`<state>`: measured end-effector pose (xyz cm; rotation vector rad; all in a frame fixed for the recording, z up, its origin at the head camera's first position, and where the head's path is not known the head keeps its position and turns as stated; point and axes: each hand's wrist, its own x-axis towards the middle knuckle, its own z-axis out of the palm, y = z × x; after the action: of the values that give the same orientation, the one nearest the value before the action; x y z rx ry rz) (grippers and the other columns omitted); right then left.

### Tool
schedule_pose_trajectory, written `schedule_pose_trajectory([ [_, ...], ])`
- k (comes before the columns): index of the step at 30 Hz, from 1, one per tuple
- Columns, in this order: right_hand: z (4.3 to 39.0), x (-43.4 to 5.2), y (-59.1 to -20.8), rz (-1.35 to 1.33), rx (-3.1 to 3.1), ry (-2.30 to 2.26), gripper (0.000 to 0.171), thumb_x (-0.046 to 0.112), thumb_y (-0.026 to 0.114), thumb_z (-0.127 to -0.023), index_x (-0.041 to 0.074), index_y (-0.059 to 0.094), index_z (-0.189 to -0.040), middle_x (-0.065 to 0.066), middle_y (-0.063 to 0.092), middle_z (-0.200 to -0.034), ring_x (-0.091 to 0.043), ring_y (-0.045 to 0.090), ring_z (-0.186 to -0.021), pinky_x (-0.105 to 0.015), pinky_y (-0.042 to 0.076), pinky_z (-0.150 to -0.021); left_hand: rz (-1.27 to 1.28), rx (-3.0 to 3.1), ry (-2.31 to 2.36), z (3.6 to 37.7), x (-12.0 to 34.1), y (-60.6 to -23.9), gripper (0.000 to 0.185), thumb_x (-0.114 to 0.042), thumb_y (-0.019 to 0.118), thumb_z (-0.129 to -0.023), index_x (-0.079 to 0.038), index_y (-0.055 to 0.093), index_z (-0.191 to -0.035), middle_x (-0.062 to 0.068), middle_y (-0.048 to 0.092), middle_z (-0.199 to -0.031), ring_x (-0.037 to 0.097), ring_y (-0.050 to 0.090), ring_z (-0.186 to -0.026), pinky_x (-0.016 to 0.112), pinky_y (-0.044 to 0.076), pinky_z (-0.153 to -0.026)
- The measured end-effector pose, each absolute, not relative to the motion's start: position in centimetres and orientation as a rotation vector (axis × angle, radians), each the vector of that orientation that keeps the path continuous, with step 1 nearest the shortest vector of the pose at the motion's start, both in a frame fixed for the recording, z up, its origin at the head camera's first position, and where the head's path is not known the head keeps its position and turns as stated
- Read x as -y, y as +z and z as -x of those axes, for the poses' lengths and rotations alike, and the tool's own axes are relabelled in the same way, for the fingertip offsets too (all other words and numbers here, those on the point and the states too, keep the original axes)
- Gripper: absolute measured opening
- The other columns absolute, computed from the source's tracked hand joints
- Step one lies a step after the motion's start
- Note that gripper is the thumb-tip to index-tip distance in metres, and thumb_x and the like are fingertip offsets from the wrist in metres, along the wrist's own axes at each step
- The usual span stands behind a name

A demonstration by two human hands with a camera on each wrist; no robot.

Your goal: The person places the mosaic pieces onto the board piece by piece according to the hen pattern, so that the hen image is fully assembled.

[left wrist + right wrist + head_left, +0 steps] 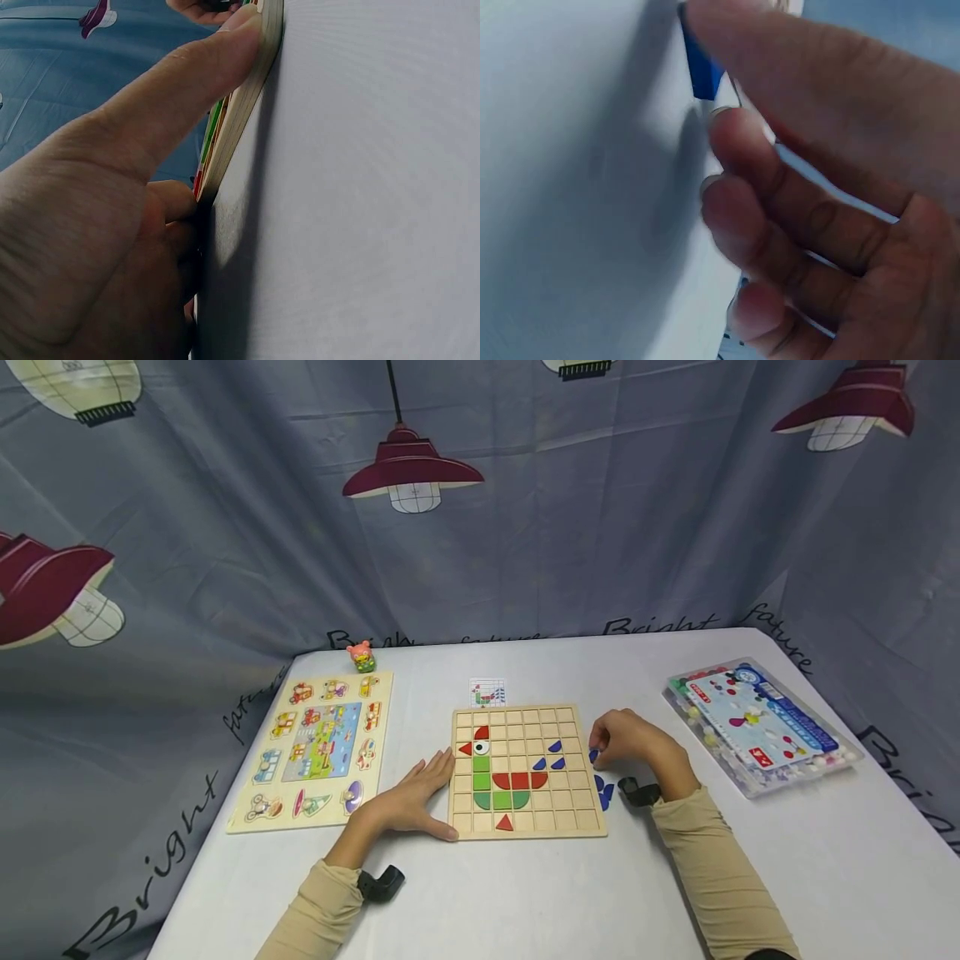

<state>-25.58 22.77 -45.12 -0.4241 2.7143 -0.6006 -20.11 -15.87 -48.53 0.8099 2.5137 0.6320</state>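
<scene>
A wooden grid board [555,822] lies on the white table with flat colored pieces set in its squares. They form a bird-like figure of red, green and blue pieces, with a round eye piece [482,747]. My left hand [408,797] rests at the board's left edge, fingers spread and thumb at the near left corner. Just off the right edge, my right hand [626,739] pinches a blue piece [701,67] between thumb and finger; its full shape is hidden. Several loose blue pieces [603,793] lie on the table just below that hand.
Behind the board lies a small pattern card [488,692]. A vehicle puzzle board [262,764] is on the left, with a small pink-headed figurine [362,657] at its far end. A clear plastic case [761,727] of colored pieces sits on the right.
</scene>
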Motion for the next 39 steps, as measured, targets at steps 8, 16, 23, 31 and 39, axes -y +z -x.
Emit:
schedule_pose_trajectory([
  [8, 26.2, -22.5, -45.6, 0.447, -2.719, -0.639, 0.02, 0.0, 0.08, -0.07, 0.008, 0.069, -0.085, -0.003, 0.065, -0.08, -0.016, 0.054, -0.075, -0.028, 0.046, -0.069, -0.807, -2.519, 0.626, 20.2, 15.9, -48.6, 0.121, -0.053, 0.079, -0.072, -0.002, 0.009, -0.156, 0.012, 0.002, -0.165, 0.026, -0.001, -0.154, 0.047, 0.002, -0.126],
  [16, 26.4, -23.3, -46.0, 0.395, -2.7, -0.757, 0.028, -0.006, 0.073, -0.07, 0.005, 0.07, -0.096, -0.007, 0.066, -0.089, -0.019, 0.054, -0.079, -0.028, 0.046, -0.067, -0.805, -2.518, 0.636, 20.0, 16.0, -48.6, 0.121, -0.054, 0.08, -0.072, -0.001, 0.01, -0.155, 0.012, 0.003, -0.165, 0.026, -0.001, -0.154, 0.047, 0.003, -0.126],
  [23, 26.4, -23.9, -46.4, 0.317, -2.703, -0.753, 0.019, 0.01, 0.08, -0.074, 0.005, 0.066, -0.086, -0.002, 0.057, -0.074, -0.015, 0.051, -0.069, -0.025, 0.041, -0.061, -0.808, -2.515, 0.653, 20.0, 15.9, -48.5, 0.12, -0.054, 0.08, -0.072, -0.001, 0.01, -0.155, 0.012, 0.003, -0.165, 0.026, 0.0, -0.154, 0.047, 0.002, -0.126],
  [31, 26.8, -24.9, -46.9, 0.351, -2.685, -0.828, 0.017, 0.003, 0.077, -0.075, 0.004, 0.073, -0.092, -0.005, 0.068, -0.083, -0.016, 0.056, -0.075, -0.026, 0.047, -0.065, -0.808, -2.52, 0.65, 20.0, 15.9, -48.6, 0.121, -0.053, 0.08, -0.072, -0.001, 0.01, -0.156, 0.012, 0.004, -0.165, 0.026, 0.0, -0.154, 0.047, 0.003, -0.126],
  [39, 27.0, -25.2, -47.1, 0.355, -2.673, -0.827, 0.014, 0.005, 0.078, -0.076, 0.007, 0.075, -0.089, -0.005, 0.069, -0.087, -0.017, 0.056, -0.077, -0.026, 0.048, -0.065, -0.805, -2.518, 0.656, 20.0, 15.9, -48.6, 0.121, -0.054, 0.08, -0.072, -0.002, 0.01, -0.156, 0.012, 0.003, -0.165, 0.026, 0.0, -0.154, 0.047, 0.003, -0.126],
])
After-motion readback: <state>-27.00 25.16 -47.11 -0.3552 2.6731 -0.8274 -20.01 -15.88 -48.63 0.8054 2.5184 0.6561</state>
